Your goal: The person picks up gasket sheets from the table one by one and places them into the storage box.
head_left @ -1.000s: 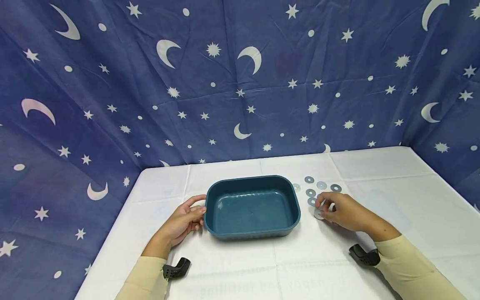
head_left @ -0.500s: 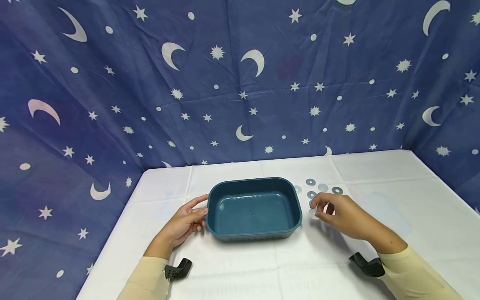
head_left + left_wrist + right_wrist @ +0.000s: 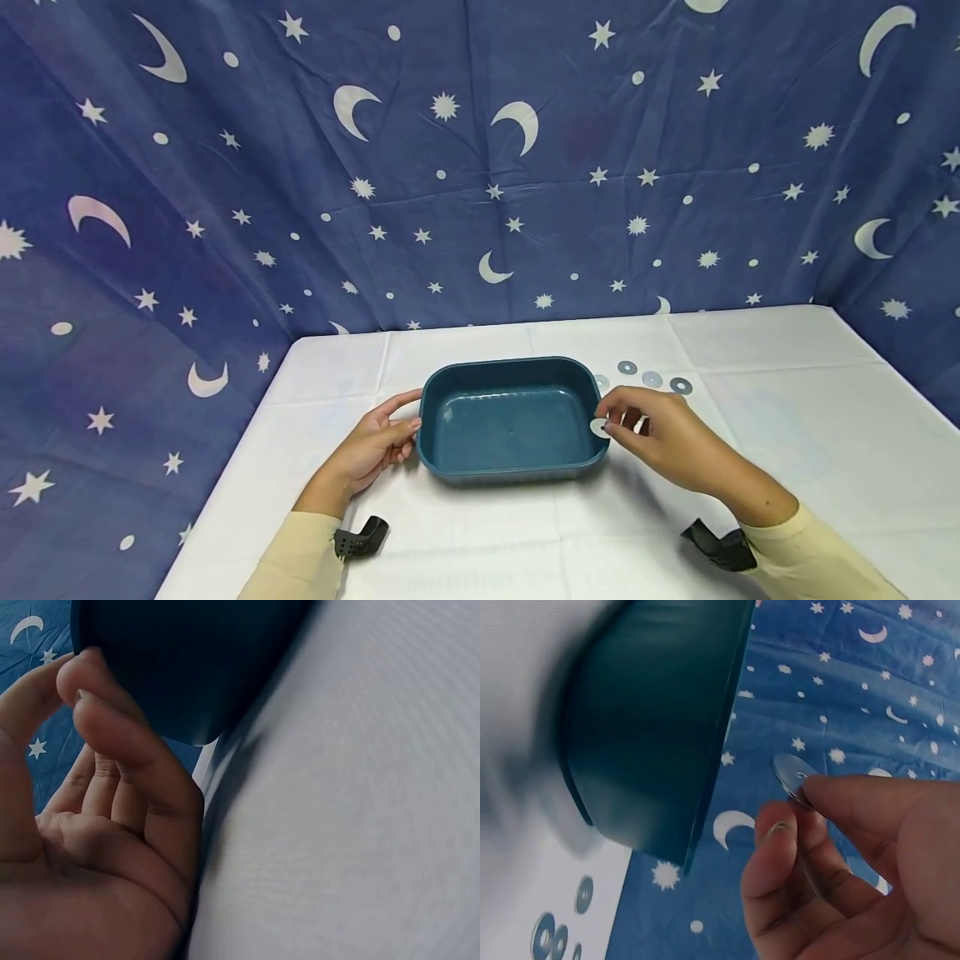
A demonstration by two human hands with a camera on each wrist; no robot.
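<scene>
A teal plastic bin (image 3: 512, 429) with rounded corners stands on the white cloth, nothing inside it in the head view. My left hand (image 3: 367, 450) is at the bin's left side, its relaxed fingers and thumb touching the wall near the rim. In the left wrist view those fingertips (image 3: 94, 712) overlap the dark bin wall. At the opposite end, my right hand (image 3: 675, 433) pinches a flat metal washer (image 3: 599, 427) between thumb and fingers. From the right wrist, this washer (image 3: 787, 771) shows tilted in the fingertips, raised beside the bin's rim.
Several more washers lie beyond the right hand, among them a dark one (image 3: 681, 386) and a paler one (image 3: 652, 379); the bin's corner partly hides another (image 3: 602, 382). A blue curtain (image 3: 420, 167) with moons and stars hangs behind and left of the white tablecloth (image 3: 465, 533).
My right hand has lifted the washer from the cloth and carried it left to the bin's right rim. The left hand stays at the bin. The head view has shifted slightly.
</scene>
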